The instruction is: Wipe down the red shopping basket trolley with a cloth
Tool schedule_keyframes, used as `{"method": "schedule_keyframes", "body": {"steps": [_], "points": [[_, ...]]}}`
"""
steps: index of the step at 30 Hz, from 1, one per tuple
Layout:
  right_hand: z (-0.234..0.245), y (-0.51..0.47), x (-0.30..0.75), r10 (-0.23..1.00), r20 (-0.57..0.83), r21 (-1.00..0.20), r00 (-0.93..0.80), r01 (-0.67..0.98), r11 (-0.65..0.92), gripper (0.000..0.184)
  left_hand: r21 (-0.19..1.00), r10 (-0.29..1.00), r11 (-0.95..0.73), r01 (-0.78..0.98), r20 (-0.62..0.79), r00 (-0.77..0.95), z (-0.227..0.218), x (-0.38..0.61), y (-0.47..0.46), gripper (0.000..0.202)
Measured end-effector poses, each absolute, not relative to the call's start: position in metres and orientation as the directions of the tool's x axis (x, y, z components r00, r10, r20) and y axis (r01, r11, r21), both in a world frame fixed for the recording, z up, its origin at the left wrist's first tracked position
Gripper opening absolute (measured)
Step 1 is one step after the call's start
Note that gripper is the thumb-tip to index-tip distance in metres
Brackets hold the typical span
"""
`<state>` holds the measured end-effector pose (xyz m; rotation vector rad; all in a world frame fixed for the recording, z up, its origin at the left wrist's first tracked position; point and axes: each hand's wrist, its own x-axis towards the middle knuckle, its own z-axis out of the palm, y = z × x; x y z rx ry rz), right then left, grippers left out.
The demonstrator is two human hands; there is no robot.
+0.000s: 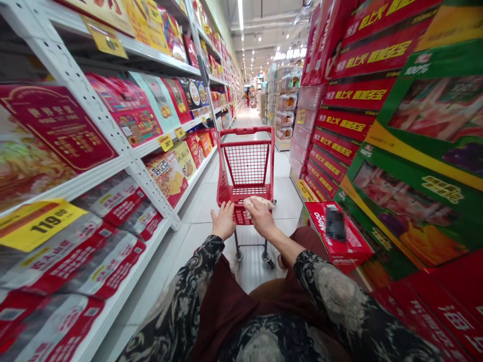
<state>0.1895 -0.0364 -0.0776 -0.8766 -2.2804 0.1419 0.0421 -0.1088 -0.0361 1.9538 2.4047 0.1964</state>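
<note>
A small red shopping cart [247,166] stands in the aisle ahead of me, its basket holding nothing I can see. My left hand [223,221] is closed over the cart's near handle bar on the left side. My right hand [260,215] rests on the same bar to the right, fingers curled over a pale crumpled cloth or tissue [256,202] pressed against the handle. Both forearms wear dark patterned sleeves.
White shelving [124,161] with boxed goods and yellow price tags lines the left. Stacked red and green cartons [377,125] wall the right, with a red box [335,236] jutting out low. The tiled aisle [249,118] runs on ahead, a distant person at its end.
</note>
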Motion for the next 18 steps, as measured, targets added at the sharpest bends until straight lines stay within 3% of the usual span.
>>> {"method": "schedule_keyframes", "body": {"steps": [6,8,9,11,13,16,18], "points": [[-0.067,-0.039,0.179,0.636,0.53,-0.355,-0.56,0.535,0.767,0.041,0.102,0.981,0.186,0.977,0.044,-0.191,-0.033,0.037,-0.114,0.068],[-0.058,-0.034,0.191,0.697,0.562,-0.475,-0.446,0.516,0.713,0.041,0.209,0.97,0.206,0.956,0.087,-0.228,-0.033,0.038,-0.114,0.065],[-0.053,-0.031,0.195,0.734,0.573,-0.56,-0.366,0.479,0.676,0.04,0.349,0.955,0.214,0.912,0.119,-0.27,-0.032,0.041,-0.112,0.062],[-0.042,-0.026,0.199,0.822,0.53,-0.748,-0.206,0.342,0.568,0.038,0.684,0.914,0.172,0.709,0.158,-0.374,-0.031,0.048,-0.107,0.053],[-0.033,-0.024,0.196,0.912,0.396,-0.899,-0.106,0.154,0.409,0.039,0.879,0.891,0.08,0.47,0.148,-0.429,-0.03,0.06,-0.098,0.04],[-0.027,-0.027,0.184,0.969,0.209,-0.977,-0.133,-0.061,0.202,0.038,0.999,0.933,-0.028,0.027,0.035,-0.359,-0.027,0.078,-0.085,0.031],[-0.027,-0.034,0.177,0.965,0.19,-0.982,-0.179,-0.05,0.184,0.033,0.944,0.954,-0.047,-0.328,-0.056,-0.296,-0.027,0.084,-0.081,0.03]]}}
